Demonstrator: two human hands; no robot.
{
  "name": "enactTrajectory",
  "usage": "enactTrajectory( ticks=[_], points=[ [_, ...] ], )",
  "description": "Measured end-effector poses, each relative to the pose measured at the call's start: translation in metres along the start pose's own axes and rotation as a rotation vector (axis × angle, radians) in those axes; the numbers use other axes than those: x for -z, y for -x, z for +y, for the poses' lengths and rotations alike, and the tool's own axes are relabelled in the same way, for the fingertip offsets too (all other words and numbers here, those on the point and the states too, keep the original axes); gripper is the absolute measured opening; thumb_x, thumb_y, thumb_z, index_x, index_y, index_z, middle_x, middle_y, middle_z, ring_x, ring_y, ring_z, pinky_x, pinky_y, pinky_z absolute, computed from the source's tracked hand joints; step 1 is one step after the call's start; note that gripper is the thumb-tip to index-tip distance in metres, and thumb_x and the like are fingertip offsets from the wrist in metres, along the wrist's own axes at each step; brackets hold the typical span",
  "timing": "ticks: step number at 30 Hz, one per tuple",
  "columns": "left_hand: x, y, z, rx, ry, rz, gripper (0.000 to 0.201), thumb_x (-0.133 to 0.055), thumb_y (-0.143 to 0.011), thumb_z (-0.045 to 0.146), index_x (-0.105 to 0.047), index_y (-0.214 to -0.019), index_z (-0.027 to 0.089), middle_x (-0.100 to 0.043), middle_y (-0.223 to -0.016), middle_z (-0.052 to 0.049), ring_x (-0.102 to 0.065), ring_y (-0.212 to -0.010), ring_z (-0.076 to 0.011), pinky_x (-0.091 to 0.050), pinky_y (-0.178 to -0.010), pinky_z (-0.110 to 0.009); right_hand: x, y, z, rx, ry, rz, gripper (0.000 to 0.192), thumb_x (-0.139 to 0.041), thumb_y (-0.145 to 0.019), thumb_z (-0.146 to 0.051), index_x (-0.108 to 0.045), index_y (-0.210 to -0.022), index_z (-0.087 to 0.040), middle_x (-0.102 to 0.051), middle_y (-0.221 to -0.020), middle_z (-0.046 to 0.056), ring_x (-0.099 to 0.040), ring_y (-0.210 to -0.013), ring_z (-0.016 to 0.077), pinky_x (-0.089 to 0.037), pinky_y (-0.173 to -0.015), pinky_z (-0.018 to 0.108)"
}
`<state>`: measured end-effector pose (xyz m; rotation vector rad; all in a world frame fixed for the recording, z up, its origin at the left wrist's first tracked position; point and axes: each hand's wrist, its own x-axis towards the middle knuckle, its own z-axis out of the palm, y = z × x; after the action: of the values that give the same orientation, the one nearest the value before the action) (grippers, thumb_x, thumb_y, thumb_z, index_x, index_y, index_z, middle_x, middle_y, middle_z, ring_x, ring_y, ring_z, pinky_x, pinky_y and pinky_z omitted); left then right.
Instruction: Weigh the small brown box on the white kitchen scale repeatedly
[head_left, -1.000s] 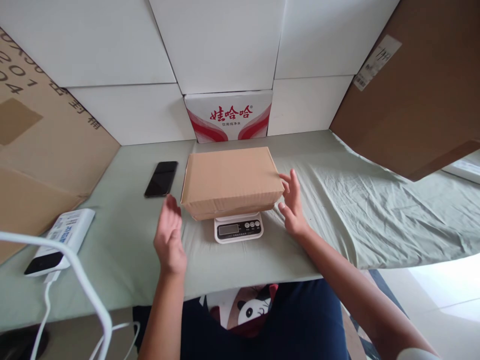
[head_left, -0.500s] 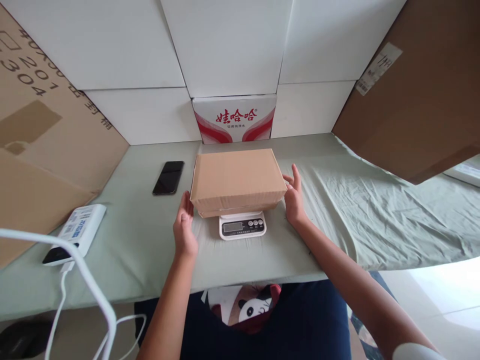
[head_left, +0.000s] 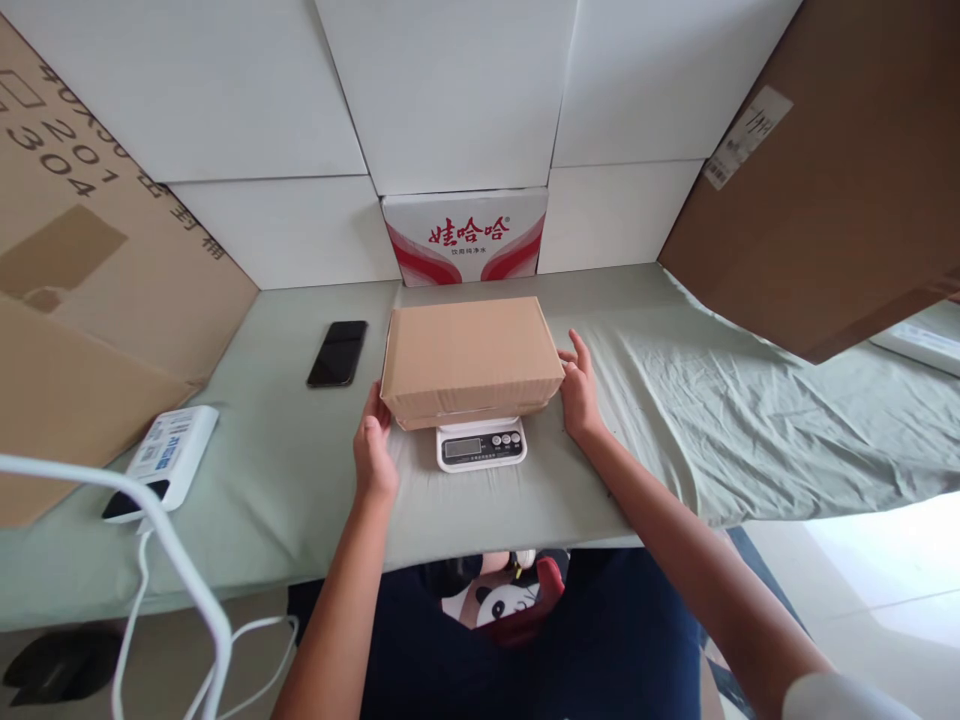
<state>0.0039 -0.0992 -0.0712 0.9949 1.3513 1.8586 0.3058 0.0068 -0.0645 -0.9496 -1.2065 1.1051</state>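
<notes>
A closed brown cardboard box (head_left: 471,355) rests on, or just over, a small white kitchen scale (head_left: 481,446). The scale's display and buttons stick out in front, while the box hides its platform. My left hand (head_left: 373,450) is against the box's left side, its fingers partly hidden behind the edge. At the right front corner, my right hand (head_left: 579,395) has its fingers curled against the box, one finger pointing up and away. Between them the two hands hold the box. I cannot read anything on the scale's display.
A black phone (head_left: 337,353) lies left of the box. Farther left are a white device (head_left: 174,455) with a cable and a large carton (head_left: 82,330). A red-and-white printed carton (head_left: 465,238) stands behind. Another large brown carton (head_left: 810,200) overhangs the cloth-covered table (head_left: 750,440) on the right.
The view has shifted slightly. My right hand's fingers now sit closer against the box's right corner. The box and scale keep about the same place on the table.
</notes>
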Motion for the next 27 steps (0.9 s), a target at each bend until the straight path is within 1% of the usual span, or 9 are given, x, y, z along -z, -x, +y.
enactTrajectory(
  ticks=[5,10,13,17,21,27],
  points=[
    [0.001,0.000,-0.002,0.007,0.053,-0.005,0.079,-0.056,-0.086,0.078,-0.064,-0.143,0.024,-0.060,-0.153,-0.015,-0.053,-0.147,-0.0335,-0.046,-0.119,-0.045,-0.002,0.001,-0.003,0.006,0.000,-0.001,0.071,-0.054,-0.091,-0.061,-0.039,-0.156,-0.034,-0.061,-0.133,0.008,-0.066,-0.121,0.0263,-0.055,-0.106,0.045],
    [-0.001,-0.001,-0.003,0.011,0.073,0.042,0.080,-0.058,-0.084,0.080,-0.070,-0.136,0.022,-0.068,-0.144,-0.016,-0.058,-0.142,-0.0338,-0.049,-0.115,-0.044,-0.004,0.002,-0.004,0.016,0.059,-0.015,0.063,-0.057,-0.093,-0.058,-0.047,-0.151,-0.034,-0.064,-0.129,0.006,-0.066,-0.117,0.0254,-0.052,-0.105,0.042],
    [-0.001,-0.001,-0.003,0.022,0.075,0.049,0.079,-0.060,-0.082,0.081,-0.072,-0.133,0.021,-0.070,-0.141,-0.016,-0.060,-0.140,-0.0336,-0.050,-0.114,-0.043,-0.003,0.003,-0.002,0.019,0.106,-0.019,0.062,-0.055,-0.094,-0.059,-0.047,-0.150,-0.034,-0.065,-0.127,0.006,-0.065,-0.115,0.0259,-0.050,-0.106,0.044],
    [-0.001,0.001,-0.001,0.026,0.074,0.053,0.077,-0.060,-0.083,0.080,-0.074,-0.129,0.020,-0.073,-0.134,-0.016,-0.062,-0.138,-0.0329,-0.051,-0.111,-0.042,-0.001,0.003,-0.001,0.013,0.139,-0.029,0.061,-0.054,-0.095,-0.060,-0.047,-0.149,-0.034,-0.065,-0.125,0.005,-0.063,-0.118,0.0265,-0.048,-0.109,0.044],
    [-0.002,0.003,0.000,0.030,0.039,0.040,0.074,-0.058,-0.085,0.078,-0.074,-0.127,0.019,-0.073,-0.133,-0.016,-0.066,-0.131,-0.0318,-0.055,-0.106,-0.040,-0.002,0.005,-0.008,-0.002,0.168,-0.018,0.057,-0.053,-0.096,-0.057,-0.049,-0.147,-0.033,-0.065,-0.123,0.005,-0.063,-0.117,0.0256,-0.047,-0.109,0.044],
    [0.000,0.003,-0.003,0.044,-0.005,0.070,0.070,-0.060,-0.083,0.077,-0.076,-0.117,0.018,-0.076,-0.120,-0.016,-0.070,-0.120,-0.0298,-0.056,-0.099,-0.038,-0.008,0.010,-0.022,-0.008,0.186,0.007,0.050,-0.051,-0.098,-0.050,-0.052,-0.144,-0.031,-0.066,-0.121,0.006,-0.064,-0.109,0.0229,-0.050,-0.106,0.041]
  ],
)
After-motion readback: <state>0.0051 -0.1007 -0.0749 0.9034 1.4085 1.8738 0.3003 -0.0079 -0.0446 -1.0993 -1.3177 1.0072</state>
